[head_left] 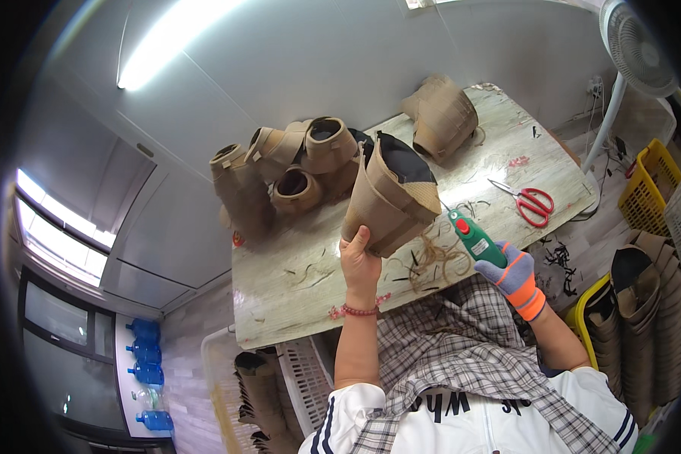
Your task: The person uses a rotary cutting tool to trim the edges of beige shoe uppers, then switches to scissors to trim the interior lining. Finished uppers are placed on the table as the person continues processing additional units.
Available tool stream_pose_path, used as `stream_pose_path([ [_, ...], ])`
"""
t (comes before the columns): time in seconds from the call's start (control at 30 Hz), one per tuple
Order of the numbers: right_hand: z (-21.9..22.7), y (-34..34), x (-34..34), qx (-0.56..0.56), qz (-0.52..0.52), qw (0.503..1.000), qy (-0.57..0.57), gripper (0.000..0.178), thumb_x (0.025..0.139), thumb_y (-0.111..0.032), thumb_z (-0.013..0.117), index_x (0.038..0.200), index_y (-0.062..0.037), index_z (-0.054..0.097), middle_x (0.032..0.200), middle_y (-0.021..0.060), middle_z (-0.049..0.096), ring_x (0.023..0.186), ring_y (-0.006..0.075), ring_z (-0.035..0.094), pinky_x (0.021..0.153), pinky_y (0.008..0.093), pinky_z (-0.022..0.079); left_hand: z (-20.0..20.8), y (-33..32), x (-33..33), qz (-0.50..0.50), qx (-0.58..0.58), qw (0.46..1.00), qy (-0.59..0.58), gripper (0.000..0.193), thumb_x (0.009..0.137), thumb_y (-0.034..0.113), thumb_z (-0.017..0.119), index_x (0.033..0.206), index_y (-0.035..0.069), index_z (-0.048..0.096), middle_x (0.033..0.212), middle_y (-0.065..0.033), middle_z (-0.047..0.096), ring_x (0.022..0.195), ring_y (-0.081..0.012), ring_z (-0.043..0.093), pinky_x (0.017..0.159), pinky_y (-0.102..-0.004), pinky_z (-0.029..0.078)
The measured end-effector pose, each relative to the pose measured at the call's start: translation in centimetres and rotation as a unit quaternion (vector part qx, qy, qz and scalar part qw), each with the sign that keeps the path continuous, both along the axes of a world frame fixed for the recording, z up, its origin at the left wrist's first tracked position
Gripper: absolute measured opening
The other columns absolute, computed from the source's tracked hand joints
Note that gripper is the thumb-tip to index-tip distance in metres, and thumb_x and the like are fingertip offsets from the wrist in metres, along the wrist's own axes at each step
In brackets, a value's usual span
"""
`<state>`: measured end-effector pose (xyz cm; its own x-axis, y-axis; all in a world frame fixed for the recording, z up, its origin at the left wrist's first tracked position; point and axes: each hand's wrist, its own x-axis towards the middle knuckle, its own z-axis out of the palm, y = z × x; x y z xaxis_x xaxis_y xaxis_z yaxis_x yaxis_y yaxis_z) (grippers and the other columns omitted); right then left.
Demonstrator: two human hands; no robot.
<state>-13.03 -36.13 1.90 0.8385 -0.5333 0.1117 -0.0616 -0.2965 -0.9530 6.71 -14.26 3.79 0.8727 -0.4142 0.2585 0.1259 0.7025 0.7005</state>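
Note:
My left hand (360, 261) grips a tan fabric boot upper (390, 204) near its lower end, thumb on the outside, and holds it tilted above the table. Black lining shows at the wide top opening. In a grey and orange work glove, my right hand (516, 281) is closed round a green handheld tool (477, 240) with a red button and a thin metal tip. That tip points at the boot upper's right edge; whether it touches I cannot tell. Red-handled scissors (532, 204) lie on the table (295, 306), right of the tool.
Several more boot uppers (327, 147) stand bunched at the table's far left, and another upper (443, 117) at the back. Thread scraps (435, 261) litter the tabletop. Baskets hold stacked uppers (639, 303) at right and lower left. A white fan (635, 49) stands far right.

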Motion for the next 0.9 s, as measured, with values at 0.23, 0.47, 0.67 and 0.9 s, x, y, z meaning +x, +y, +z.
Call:
stream_pose_path([
  [0.23,2.0,1.7,-1.4,0.02,0.073,0.997,0.003,0.045,0.076,-0.029,0.083,0.101,0.0025,0.065,0.073,0.0016,0.064,0.066,0.0046,0.056,0.059,0.0228,0.047,1.2,1.5,-4.2,0.006,0.04,0.999,-0.019,0.04,0.091,0.011,0.066,0.127,-0.003,0.055,0.121,-0.0118,0.063,0.11,-0.0243,0.062,0.094,-0.038,0.051],
  [0.47,2.9,1.9,-1.7,0.136,0.059,0.989,0.003,0.047,0.074,-0.039,0.083,0.093,-0.0002,0.066,0.067,0.0016,0.063,0.058,0.0054,0.056,0.053,0.0229,0.045,-0.9,1.0,-6.4,0.095,0.157,0.977,-0.107,0.028,0.088,0.004,0.069,0.113,-0.005,0.063,0.11,-0.0075,0.066,0.098,-0.0163,0.062,0.087,-0.0311,0.051],
  [0.67,3.6,1.3,-1.3,0.115,0.055,0.992,0.008,0.046,0.078,-0.042,0.08,0.089,-0.0005,0.066,0.063,0.0,0.059,0.056,0.0054,0.053,0.051,0.0231,0.043,-1.8,1.0,-8.0,0.157,0.311,0.909,-0.229,0.017,0.085,0.003,0.071,0.101,-0.003,0.068,0.098,-0.0049,0.069,0.09,-0.0125,0.062,0.079,-0.0276,0.049],
  [0.9,4.2,0.4,-0.8,0.141,0.073,0.987,-0.01,0.045,0.081,-0.044,0.077,0.085,-0.0007,0.064,0.06,-0.0001,0.057,0.053,0.006,0.051,0.05,0.0241,0.041,-3.0,1.5,-8.2,0.171,0.368,0.845,-0.349,0.017,0.082,0.0,0.072,0.099,-0.003,0.068,0.095,-0.0131,0.071,0.083,-0.0227,0.067,0.073,-0.031,0.05],
])
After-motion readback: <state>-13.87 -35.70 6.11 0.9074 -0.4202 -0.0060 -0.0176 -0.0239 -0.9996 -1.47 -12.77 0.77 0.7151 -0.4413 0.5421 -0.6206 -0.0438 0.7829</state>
